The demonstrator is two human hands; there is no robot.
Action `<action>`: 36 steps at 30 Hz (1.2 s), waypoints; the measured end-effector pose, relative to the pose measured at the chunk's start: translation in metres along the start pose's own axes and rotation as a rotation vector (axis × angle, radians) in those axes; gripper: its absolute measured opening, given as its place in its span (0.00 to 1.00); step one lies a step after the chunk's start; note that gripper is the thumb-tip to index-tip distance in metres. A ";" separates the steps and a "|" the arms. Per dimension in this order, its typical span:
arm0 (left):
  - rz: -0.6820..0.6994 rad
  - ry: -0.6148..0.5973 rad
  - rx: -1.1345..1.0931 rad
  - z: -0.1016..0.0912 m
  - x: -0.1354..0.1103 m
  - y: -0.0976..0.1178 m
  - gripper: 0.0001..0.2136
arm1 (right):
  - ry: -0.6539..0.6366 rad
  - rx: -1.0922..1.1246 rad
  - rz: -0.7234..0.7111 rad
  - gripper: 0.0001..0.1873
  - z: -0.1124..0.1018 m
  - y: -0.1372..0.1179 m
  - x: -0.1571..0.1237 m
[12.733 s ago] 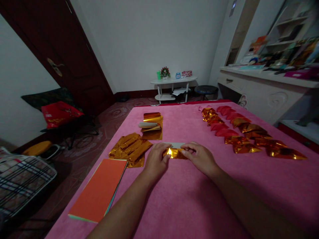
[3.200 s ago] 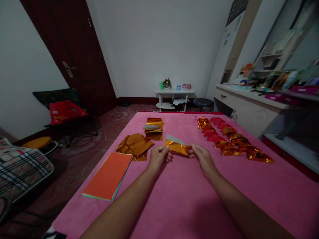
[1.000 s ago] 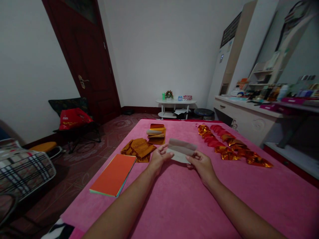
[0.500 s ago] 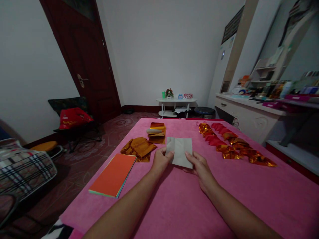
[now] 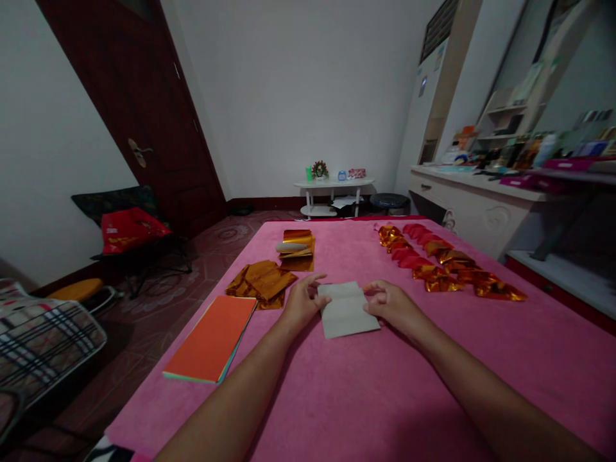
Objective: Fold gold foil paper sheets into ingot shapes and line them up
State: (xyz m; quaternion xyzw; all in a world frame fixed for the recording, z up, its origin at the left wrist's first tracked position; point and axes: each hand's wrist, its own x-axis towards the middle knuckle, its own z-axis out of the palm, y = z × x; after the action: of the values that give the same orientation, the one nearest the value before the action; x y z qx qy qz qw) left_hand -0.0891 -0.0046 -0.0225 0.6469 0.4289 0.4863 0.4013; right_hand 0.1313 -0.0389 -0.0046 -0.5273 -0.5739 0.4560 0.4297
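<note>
A creased sheet of grey paper (image 5: 347, 311) is between my hands, low over the middle of the pink cloth. My left hand (image 5: 304, 300) has its thumb on top of the paper's left edge, the forefinger stretched beyond it. At the right edge, my right hand (image 5: 389, 301) grips the paper between thumb and curled fingers. Whether the sheet touches the cloth is hard to see. Left of my left hand lie crumpled gold foil sheets (image 5: 262, 282) and, in front of them, a stack of coloured paper (image 5: 212, 340) with orange on top.
Further back on the pink cloth (image 5: 346, 410) sits a stack of gold foil (image 5: 303, 262) with a greyish oblong object (image 5: 290, 247) on it. Rows of twisted gold and red foil pieces (image 5: 447, 263) lie at the right. A dressing table (image 5: 476, 199) stands beyond that side.
The grey paper has turned a little and come slightly closer to me. My right hand has shifted up along its right edge, and my left fingers have spread. The camera view has also moved.
</note>
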 end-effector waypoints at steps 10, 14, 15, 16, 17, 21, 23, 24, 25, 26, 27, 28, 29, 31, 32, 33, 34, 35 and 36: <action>0.290 -0.091 0.596 -0.004 -0.012 0.019 0.12 | -0.021 -0.098 -0.074 0.17 -0.005 0.014 0.007; 0.480 -0.152 0.774 -0.004 -0.016 0.029 0.07 | 0.034 -0.240 -0.234 0.16 -0.012 0.016 0.009; 0.502 -0.178 0.822 -0.003 -0.017 0.032 0.07 | 0.050 -0.300 -0.297 0.17 -0.013 0.016 0.009; 0.516 -0.199 0.871 -0.002 -0.018 0.034 0.07 | 0.053 -0.359 -0.348 0.19 -0.013 0.015 0.009; 0.525 -0.210 0.920 -0.001 -0.019 0.036 0.07 | 0.042 -0.412 -0.387 0.20 -0.013 0.014 0.008; 0.584 -0.207 1.075 0.002 -0.022 0.042 0.08 | -0.021 -0.600 -0.434 0.18 -0.010 0.009 0.002; 0.613 -0.218 1.116 0.002 -0.024 0.045 0.08 | -0.040 -0.672 -0.427 0.17 -0.010 0.006 -0.001; 0.626 -0.229 1.124 0.001 -0.026 0.046 0.08 | -0.052 -0.701 -0.431 0.18 -0.010 0.005 -0.002; 0.638 -0.241 1.120 0.000 -0.027 0.047 0.07 | -0.064 -0.728 -0.444 0.18 -0.010 0.004 -0.003; 0.649 -0.254 1.099 -0.002 -0.029 0.049 0.07 | -0.077 -0.754 -0.461 0.19 -0.011 0.003 -0.004; 0.660 -0.265 1.059 -0.003 -0.031 0.050 0.06 | -0.088 -0.779 -0.476 0.19 -0.012 0.002 -0.004; 0.672 -0.272 0.998 -0.005 -0.032 0.051 0.06 | -0.094 -0.804 -0.485 0.20 -0.012 0.001 -0.005; 0.682 -0.278 0.917 -0.006 -0.033 0.052 0.06 | -0.100 -0.826 -0.490 0.19 -0.013 -0.001 -0.006; 0.687 -0.305 0.723 -0.007 -0.035 0.051 0.10 | -0.110 -0.854 -0.487 0.18 -0.013 -0.005 -0.009; 0.667 -0.322 0.637 -0.007 -0.034 0.049 0.12 | -0.113 -0.861 -0.486 0.18 -0.013 -0.007 -0.010; 0.624 -0.340 0.575 -0.006 -0.034 0.047 0.15 | -0.118 -0.865 -0.486 0.18 -0.013 -0.008 -0.012; 0.559 -0.354 0.543 -0.005 -0.033 0.044 0.16 | -0.125 -0.864 -0.486 0.18 -0.013 -0.009 -0.013; 0.482 -0.358 0.538 -0.004 -0.031 0.040 0.17 | -0.135 -0.857 -0.481 0.18 -0.014 -0.009 -0.014; 0.405 -0.355 0.555 -0.004 -0.030 0.037 0.16 | -0.146 -0.846 -0.469 0.19 -0.014 -0.008 -0.014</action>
State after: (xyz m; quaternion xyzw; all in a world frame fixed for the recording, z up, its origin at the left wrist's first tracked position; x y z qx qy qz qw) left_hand -0.0914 -0.0439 0.0040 0.8766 0.3316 0.3017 0.1749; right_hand 0.1446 -0.0524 0.0066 -0.4788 -0.8409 0.1093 0.2275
